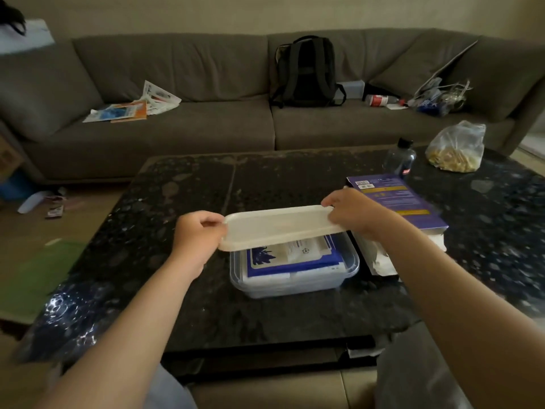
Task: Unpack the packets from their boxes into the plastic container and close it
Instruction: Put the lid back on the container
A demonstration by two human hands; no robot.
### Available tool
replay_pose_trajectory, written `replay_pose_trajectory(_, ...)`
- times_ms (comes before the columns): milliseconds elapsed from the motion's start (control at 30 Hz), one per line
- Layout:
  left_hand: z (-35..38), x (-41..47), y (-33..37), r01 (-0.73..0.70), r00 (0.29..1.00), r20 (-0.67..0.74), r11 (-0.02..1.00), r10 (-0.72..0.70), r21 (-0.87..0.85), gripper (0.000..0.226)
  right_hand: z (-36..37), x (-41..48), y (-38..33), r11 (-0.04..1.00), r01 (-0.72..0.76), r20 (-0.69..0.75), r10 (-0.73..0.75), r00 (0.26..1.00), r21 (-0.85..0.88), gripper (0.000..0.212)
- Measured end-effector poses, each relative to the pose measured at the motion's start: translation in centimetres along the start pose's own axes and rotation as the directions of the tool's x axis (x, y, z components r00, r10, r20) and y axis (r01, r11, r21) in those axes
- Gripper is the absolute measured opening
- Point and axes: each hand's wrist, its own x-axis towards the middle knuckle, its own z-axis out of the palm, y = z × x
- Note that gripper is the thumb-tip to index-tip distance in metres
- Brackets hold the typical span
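A clear plastic container stands on the dark table in front of me. Blue and white packets lie inside it. A white lid hovers just above the container, tilted, covering its far half. My left hand pinches the lid's left end. My right hand grips its right end from above. A purple box lies flat right of the container, with white packaging under its near edge.
A dark bottle and a plastic bag of yellowish food stand at the table's far right. Behind is a brown sofa with papers and a backpack. Litter lies on the floor left.
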Motion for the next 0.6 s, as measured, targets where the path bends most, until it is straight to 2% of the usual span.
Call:
replay_pose_trajectory(200, 1.2, -2.0, -1.3, -0.104, 0.994, 0.044, 0.979, 0.098, 0.172, 0.028, 1.6, -1.3, 1.8, 0.984, -0.003, -0.004, 0.002, 1.000, -0.180, 0.050)
replay_pose_trajectory(367, 1.7, -3.0, -1.9, -0.211, 0.976, 0.122, 0.916, 0.179, 0.341, 0.027, 2.5, -2.1, 2.5, 0.963, -0.031, -0.010, 0.029, 1.000, -0.269, 0.051)
replay_pose_trajectory(600, 2.1, -3.3, -2.2, -0.182, 0.979, 0.165, 0.893, 0.123, 0.411, 0.034, 3.3, -2.2, 3.2, 0.940, -0.018, -0.035, 0.006, 0.999, -0.341, 0.045)
